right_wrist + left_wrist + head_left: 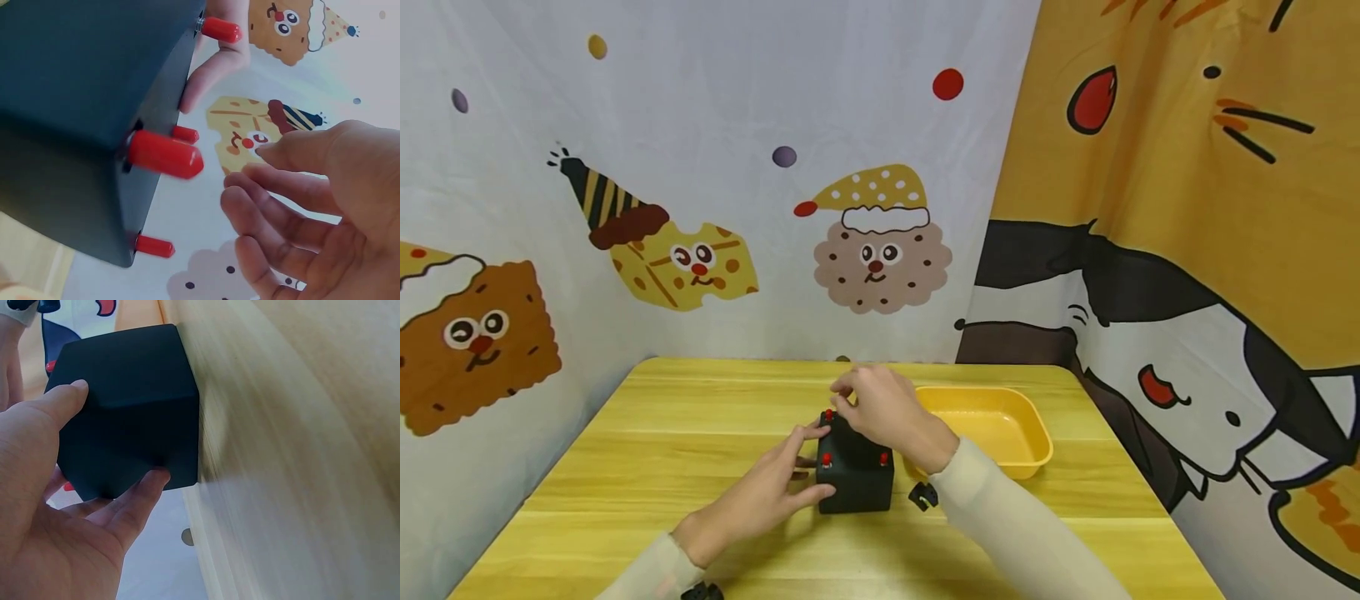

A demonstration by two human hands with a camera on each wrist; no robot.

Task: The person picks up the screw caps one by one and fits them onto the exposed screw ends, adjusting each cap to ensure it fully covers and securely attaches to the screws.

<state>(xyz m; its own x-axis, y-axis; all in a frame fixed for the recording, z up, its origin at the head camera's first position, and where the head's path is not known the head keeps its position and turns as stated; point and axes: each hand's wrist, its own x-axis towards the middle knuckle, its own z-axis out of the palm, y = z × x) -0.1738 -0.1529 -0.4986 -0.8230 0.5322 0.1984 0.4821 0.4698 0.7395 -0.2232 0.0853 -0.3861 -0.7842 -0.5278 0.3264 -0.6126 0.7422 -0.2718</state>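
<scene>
A black box (854, 487) stands on the table, with several red-capped posts rising from the corners of its top. My left hand (771, 479) holds it from the left side, thumb at the near edge and fingers spread toward the far edge. In the left wrist view, the thumb (70, 394) and fingers rest against two dark faces of the box (134, 419). Over the back of the top hovers my right hand (883, 408), fingers loosely bent. The right wrist view shows that hand (325, 212) apart from the red caps (165, 154), with nothing visible between its fingertips.
A yellow plastic tray (1043, 442) sits on the wooden table (715, 400) at the right, partly behind my right forearm. Cartoon-printed curtains (850, 100) hang behind the table and along its sides. A small black clip (923, 496) shows by my right wrist.
</scene>
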